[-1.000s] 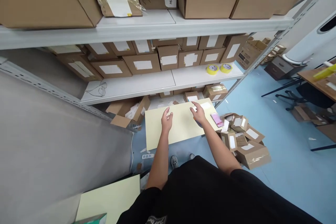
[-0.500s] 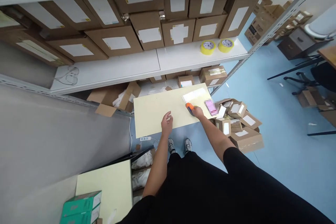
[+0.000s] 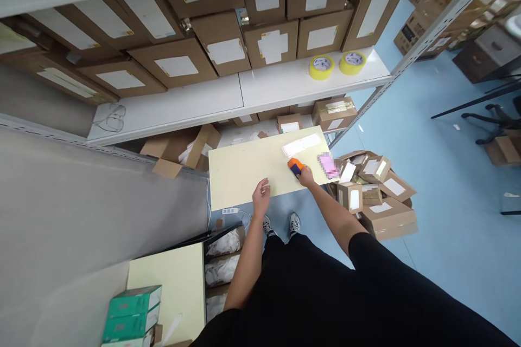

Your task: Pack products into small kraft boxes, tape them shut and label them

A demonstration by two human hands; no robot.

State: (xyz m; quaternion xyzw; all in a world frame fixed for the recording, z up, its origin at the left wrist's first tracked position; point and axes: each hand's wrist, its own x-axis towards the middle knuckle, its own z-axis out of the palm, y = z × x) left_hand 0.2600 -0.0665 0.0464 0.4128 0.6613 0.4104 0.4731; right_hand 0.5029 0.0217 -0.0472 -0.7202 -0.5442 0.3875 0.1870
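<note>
My right hand (image 3: pixel 306 177) is closed around an orange and dark blue tape dispenser (image 3: pixel 296 166), held at the front right part of the cream tabletop (image 3: pixel 236 173). A bit of a yellow roll shows beside the fingers. Over the front edge of the same tabletop is my left hand (image 3: pixel 261 196), its fingers loosely bent and apart; I make out nothing held in it. Behind the dispenser lie white label sheets (image 3: pixel 301 145). To its right rests a pink phone-like object (image 3: pixel 328 166), blurred out.
Shelving ahead carries cardboard boxes (image 3: pixel 271 46) and two yellow tape rolls (image 3: pixel 321 66). Taped parcels (image 3: pixel 388 211) are heaped on the floor at right. An open carton (image 3: pixel 183 146) sits on the lower shelf. Green boxes (image 3: pixel 132 312) stand on another table at lower left.
The camera view has shifted slightly. The dispenser has turned a little in my right hand, showing more of its side. My left hand's fingers are more bent than before.
</note>
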